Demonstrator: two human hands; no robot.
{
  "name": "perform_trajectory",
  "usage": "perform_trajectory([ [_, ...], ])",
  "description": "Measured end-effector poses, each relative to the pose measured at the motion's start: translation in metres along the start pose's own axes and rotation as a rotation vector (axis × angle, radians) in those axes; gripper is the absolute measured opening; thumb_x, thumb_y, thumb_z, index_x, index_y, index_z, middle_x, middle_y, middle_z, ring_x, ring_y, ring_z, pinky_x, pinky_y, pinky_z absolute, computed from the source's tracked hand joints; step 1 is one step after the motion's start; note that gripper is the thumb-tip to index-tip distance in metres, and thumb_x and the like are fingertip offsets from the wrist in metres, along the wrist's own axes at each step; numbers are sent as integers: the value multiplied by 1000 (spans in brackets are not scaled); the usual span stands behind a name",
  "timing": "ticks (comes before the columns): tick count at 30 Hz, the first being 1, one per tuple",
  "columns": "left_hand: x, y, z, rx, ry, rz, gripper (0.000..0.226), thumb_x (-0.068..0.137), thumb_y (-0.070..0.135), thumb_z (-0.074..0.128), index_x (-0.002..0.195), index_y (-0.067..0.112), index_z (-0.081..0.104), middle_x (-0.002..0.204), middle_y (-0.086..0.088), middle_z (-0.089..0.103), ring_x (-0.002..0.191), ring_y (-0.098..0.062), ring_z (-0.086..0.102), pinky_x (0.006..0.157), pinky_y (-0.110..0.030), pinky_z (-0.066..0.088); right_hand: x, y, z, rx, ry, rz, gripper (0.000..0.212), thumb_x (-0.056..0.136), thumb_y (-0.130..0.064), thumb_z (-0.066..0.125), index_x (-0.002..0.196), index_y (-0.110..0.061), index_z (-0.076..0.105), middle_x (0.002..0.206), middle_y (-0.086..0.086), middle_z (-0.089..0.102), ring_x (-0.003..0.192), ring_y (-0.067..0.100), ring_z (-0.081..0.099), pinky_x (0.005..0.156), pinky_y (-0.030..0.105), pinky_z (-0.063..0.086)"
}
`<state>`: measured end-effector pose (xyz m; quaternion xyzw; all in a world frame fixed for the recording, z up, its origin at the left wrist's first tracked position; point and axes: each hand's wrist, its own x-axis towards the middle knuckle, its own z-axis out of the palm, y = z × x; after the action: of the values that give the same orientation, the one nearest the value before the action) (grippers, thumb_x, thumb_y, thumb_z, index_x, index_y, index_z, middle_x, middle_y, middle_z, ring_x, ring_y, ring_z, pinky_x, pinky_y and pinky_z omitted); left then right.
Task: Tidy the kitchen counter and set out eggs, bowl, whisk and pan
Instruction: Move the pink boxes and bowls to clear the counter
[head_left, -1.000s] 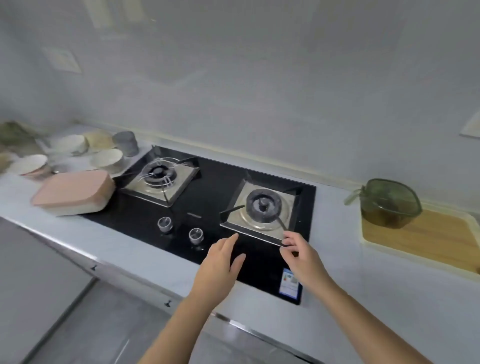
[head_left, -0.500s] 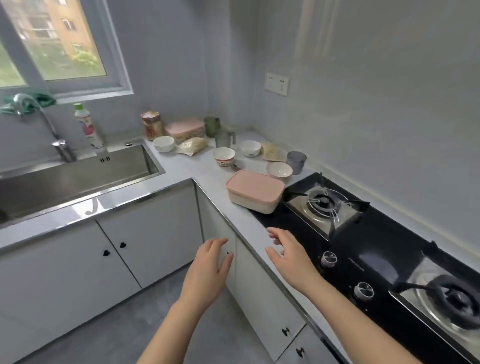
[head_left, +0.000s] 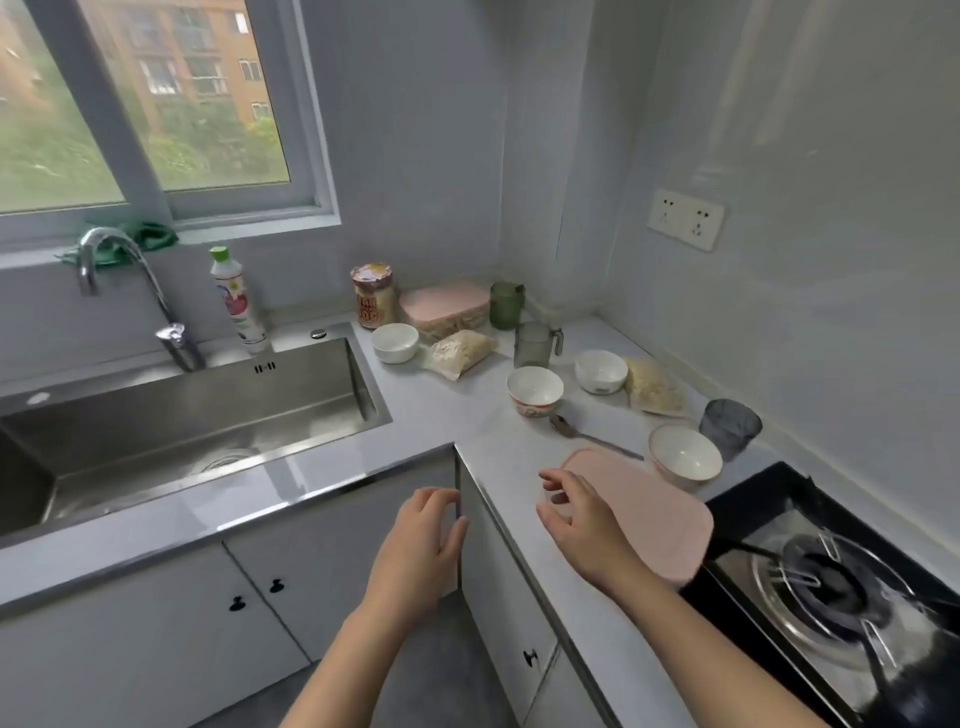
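The corner counter (head_left: 483, 415) is cluttered. A pink lidded box (head_left: 660, 514) lies by the stove, partly behind my right hand (head_left: 582, 519), which hovers over the counter edge with loosely spread fingers and holds nothing. My left hand (head_left: 421, 545) hangs in front of the cabinets, relaxed and empty. White bowls (head_left: 535, 389) (head_left: 600, 370) (head_left: 684, 457) (head_left: 395, 341) stand on the counter, with a spoon (head_left: 587, 434) between them. No eggs, whisk or pan are in view.
A sink (head_left: 171, 426) with a tap (head_left: 130, 291) and a soap bottle (head_left: 236, 299) is at left. Two food bags (head_left: 462, 352) (head_left: 653, 385), a jar (head_left: 373, 295), a second pink box (head_left: 447, 307), cups (head_left: 506, 305) (head_left: 532, 344) (head_left: 730, 427) crowd the corner. The gas stove (head_left: 831, 582) is at right.
The view has swung left from the stove to the corner counter and sink. Both hands stay raised and empty, now nearer the pink box.
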<state>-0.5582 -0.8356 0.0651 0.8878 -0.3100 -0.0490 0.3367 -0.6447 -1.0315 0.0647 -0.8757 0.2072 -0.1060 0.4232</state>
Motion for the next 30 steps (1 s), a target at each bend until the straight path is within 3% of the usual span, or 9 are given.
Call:
perform_trajectory([
  [4,61,-6,11,-45,-31,8,35,98,35,46,130,22,50,132,11,46,123,-6,43,90,-17,33,55,3,-11,-28,39,53,39,91,-14,57,130,-15,52,125,1,54,108,13,52,96,24,40],
  [8,128,-12,32,-73,-129,-21,38,98,37,46,133,23,47,135,9,45,105,-5,51,88,-23,41,91,22,-25,-54,95,141,39,92,-16,56,131,-17,51,130,-1,51,119,13,48,103,25,36],
  [14,254,-24,76,-169,-322,-145,53,96,32,49,144,15,34,143,-9,42,125,-25,49,103,-40,42,140,69,-52,-150,231,334,40,94,-18,54,134,-18,48,138,0,45,129,15,42,104,23,30],
  [17,310,-26,96,-178,-384,-161,61,95,28,53,146,7,28,143,-17,42,129,-30,44,103,-38,39,158,90,-64,-209,296,472,42,94,-20,53,135,-17,47,141,1,43,129,19,40,105,29,33],
  [21,362,-34,124,-211,-462,-236,55,91,18,55,137,0,31,131,-25,49,118,-41,49,93,-43,47,165,116,-75,-337,343,677,46,93,-25,54,138,-16,45,150,6,35,138,25,31,110,41,32],
  [24,386,-44,143,-280,-536,-350,49,88,14,52,133,5,33,122,-24,53,94,-45,62,64,-51,58,161,128,-81,-376,383,825,51,92,-29,56,140,-17,42,154,8,27,143,27,20,111,42,31],
  [27,395,-40,148,-297,-520,-385,41,86,0,42,126,4,42,117,-21,55,85,-42,63,40,-29,53,156,140,-87,-319,429,912,52,89,-23,57,139,-16,42,153,9,25,142,29,22,110,42,32],
  [30,398,-31,151,-298,-493,-345,44,83,-5,35,124,6,48,115,-16,56,79,-40,63,34,-17,43,150,152,-91,-240,487,968,54,87,-18,56,139,-15,41,152,11,25,137,33,31,109,44,34],
])
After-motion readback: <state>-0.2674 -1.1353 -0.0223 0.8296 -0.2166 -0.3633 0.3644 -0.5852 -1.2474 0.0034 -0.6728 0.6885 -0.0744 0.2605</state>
